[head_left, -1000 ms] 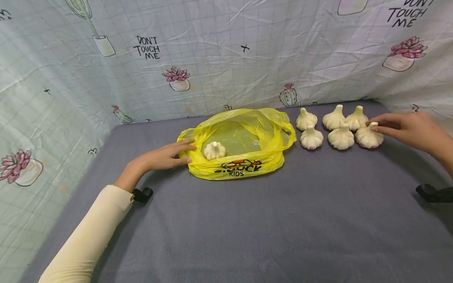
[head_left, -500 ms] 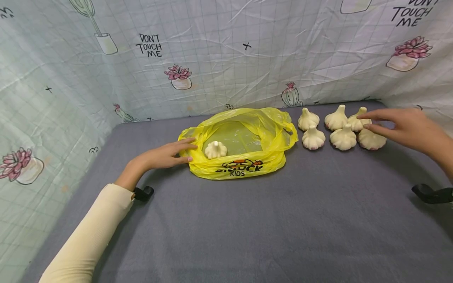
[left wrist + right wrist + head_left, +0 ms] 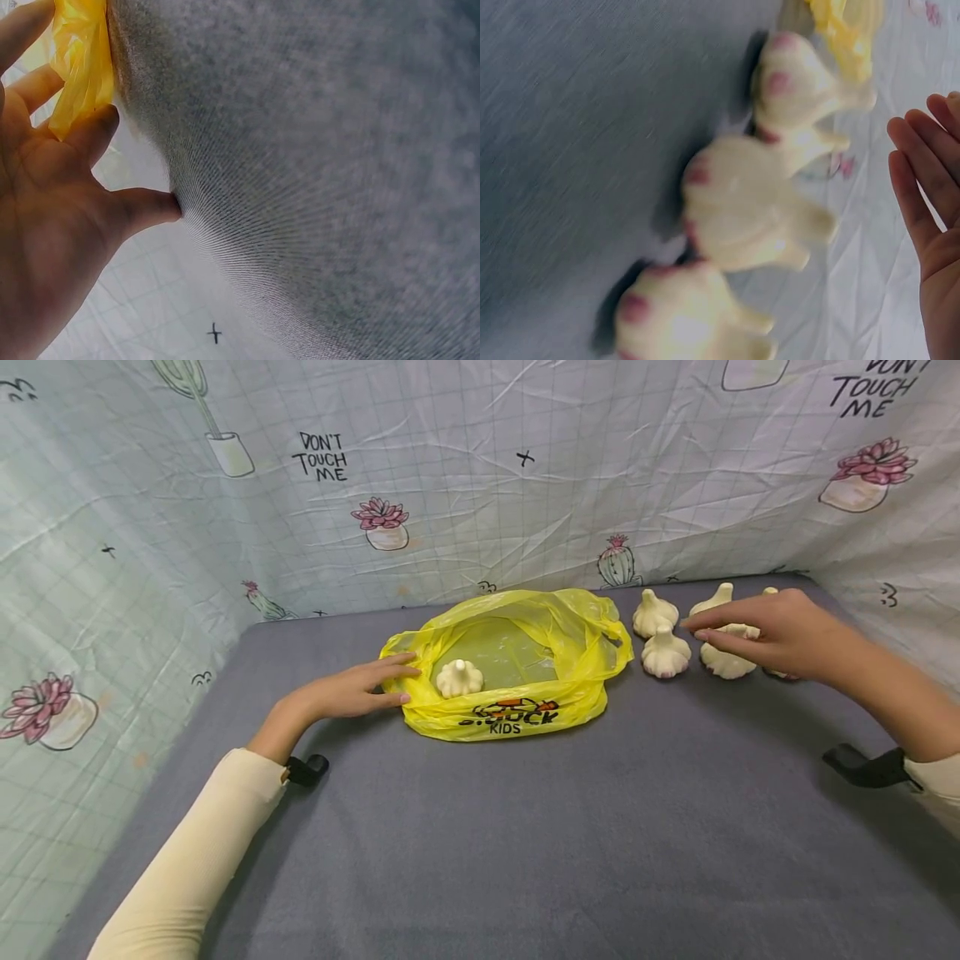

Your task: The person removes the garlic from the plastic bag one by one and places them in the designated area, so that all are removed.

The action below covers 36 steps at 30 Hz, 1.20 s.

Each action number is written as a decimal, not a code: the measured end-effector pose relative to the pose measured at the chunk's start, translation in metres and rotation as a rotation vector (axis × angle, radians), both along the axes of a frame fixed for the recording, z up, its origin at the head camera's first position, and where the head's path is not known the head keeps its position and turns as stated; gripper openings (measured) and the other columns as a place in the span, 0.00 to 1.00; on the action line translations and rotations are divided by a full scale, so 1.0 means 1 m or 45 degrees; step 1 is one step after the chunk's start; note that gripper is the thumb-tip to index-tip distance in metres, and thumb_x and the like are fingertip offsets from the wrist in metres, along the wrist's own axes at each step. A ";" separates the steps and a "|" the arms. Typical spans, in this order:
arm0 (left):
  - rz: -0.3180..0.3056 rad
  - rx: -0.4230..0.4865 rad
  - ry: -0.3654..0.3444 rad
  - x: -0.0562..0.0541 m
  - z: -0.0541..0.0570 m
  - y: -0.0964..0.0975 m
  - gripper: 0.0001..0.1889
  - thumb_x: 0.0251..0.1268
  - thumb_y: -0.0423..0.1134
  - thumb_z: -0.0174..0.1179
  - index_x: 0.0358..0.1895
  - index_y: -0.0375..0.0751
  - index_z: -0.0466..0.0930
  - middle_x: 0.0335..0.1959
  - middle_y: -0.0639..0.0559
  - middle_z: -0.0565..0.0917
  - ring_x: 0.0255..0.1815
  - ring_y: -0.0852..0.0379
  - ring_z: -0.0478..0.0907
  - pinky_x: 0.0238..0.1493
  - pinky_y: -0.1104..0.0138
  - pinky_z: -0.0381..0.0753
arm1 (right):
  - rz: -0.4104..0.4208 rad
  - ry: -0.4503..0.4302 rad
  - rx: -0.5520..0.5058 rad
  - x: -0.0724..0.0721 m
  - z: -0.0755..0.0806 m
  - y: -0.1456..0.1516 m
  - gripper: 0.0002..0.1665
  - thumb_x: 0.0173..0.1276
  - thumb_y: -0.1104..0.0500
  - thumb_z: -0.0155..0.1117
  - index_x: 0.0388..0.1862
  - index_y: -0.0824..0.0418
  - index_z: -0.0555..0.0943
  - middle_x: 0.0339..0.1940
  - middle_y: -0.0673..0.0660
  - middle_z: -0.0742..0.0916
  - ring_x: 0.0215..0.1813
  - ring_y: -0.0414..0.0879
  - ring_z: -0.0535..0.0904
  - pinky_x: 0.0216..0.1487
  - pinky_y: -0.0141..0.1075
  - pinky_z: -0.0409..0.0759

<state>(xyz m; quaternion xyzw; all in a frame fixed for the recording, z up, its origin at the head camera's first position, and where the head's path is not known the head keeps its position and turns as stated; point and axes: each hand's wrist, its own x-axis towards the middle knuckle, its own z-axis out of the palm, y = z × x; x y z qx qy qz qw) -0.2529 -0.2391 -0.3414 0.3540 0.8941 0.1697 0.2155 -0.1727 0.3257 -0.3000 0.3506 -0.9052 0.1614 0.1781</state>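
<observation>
A yellow plastic bag (image 3: 506, 720) with black lettering lies with its mouth spread wide, and one garlic bulb (image 3: 459, 679) sits inside at its left. My left hand (image 3: 347, 692) rests on the bag's left rim, fingers loosely extended; the left wrist view has the yellow plastic (image 3: 84, 60) against the spread fingers. To the right of the bag stand several garlic bulbs (image 3: 665, 653) in two rows, stems up. Over the right-hand ones hovers my right hand (image 3: 780, 628), hiding part of them. The right wrist view shows its fingers straight, nothing held, above the bulbs (image 3: 754, 202).
A grey cloth (image 3: 480, 852) covers the table. Behind it and at the left hangs a white printed sheet (image 3: 465, 468) with plant drawings. Black wrist straps (image 3: 862, 767) stick out under both wrists.
My right hand has let go of the front-right bulb, lifted off and moved left over the other bulbs. The left hand stays at the bag's rim.
</observation>
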 end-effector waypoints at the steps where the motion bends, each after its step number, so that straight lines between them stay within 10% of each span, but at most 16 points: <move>1: -0.001 -0.002 -0.001 0.000 0.000 0.000 0.32 0.80 0.53 0.53 0.79 0.44 0.61 0.84 0.45 0.48 0.83 0.40 0.44 0.77 0.39 0.49 | 0.031 -0.007 -0.003 -0.001 0.001 -0.004 0.17 0.65 0.64 0.72 0.52 0.53 0.89 0.43 0.50 0.92 0.23 0.29 0.67 0.25 0.25 0.64; 24: -0.022 -0.036 -0.042 -0.010 0.002 -0.002 0.34 0.78 0.54 0.54 0.80 0.44 0.61 0.84 0.45 0.48 0.83 0.40 0.42 0.77 0.39 0.48 | 0.379 0.008 -0.083 -0.012 -0.011 -0.073 0.18 0.65 0.67 0.71 0.54 0.59 0.88 0.48 0.51 0.91 0.43 0.43 0.88 0.43 0.26 0.80; 36: -0.020 -0.034 -0.028 -0.011 0.003 -0.003 0.34 0.78 0.54 0.55 0.79 0.44 0.62 0.84 0.45 0.47 0.83 0.40 0.43 0.77 0.38 0.49 | 0.439 0.002 -0.141 -0.029 -0.018 -0.098 0.18 0.64 0.67 0.72 0.54 0.59 0.88 0.49 0.52 0.91 0.37 0.39 0.85 0.29 0.34 0.78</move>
